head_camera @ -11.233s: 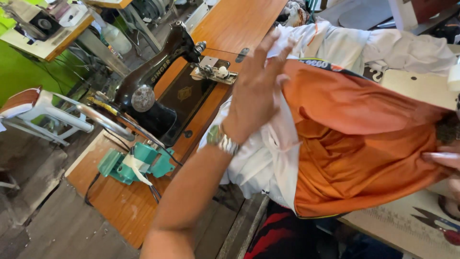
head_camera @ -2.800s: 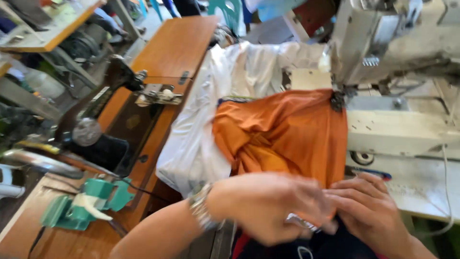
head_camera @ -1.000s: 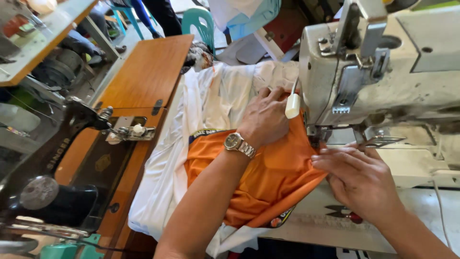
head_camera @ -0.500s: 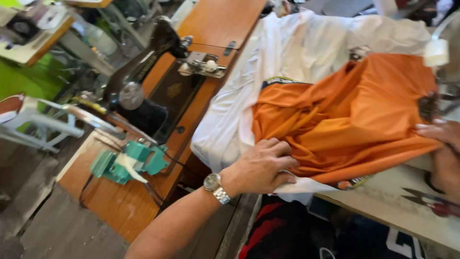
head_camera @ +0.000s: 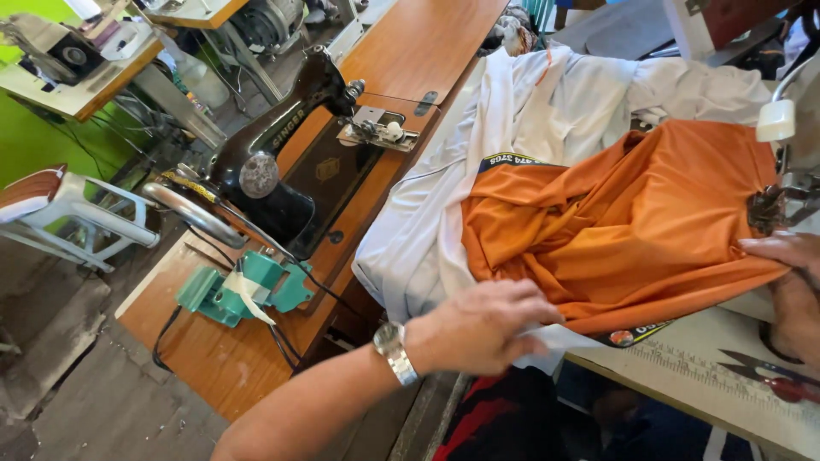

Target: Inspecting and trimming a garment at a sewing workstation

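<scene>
Left hand (head_camera: 483, 326): flat, fingers spread on the orange garment's (head_camera: 623, 226) near edge — no pinch.
Right hand (head_camera: 790, 286): mostly out of frame, grip unclear.
Garment: bunched over white cloth (head_camera: 547, 111) — seam apparently unfinished.

Your left hand (head_camera: 483, 329) has slid rightward along the near edge of the orange garment (head_camera: 623, 226), fingers now flatter on the cloth.
</scene>
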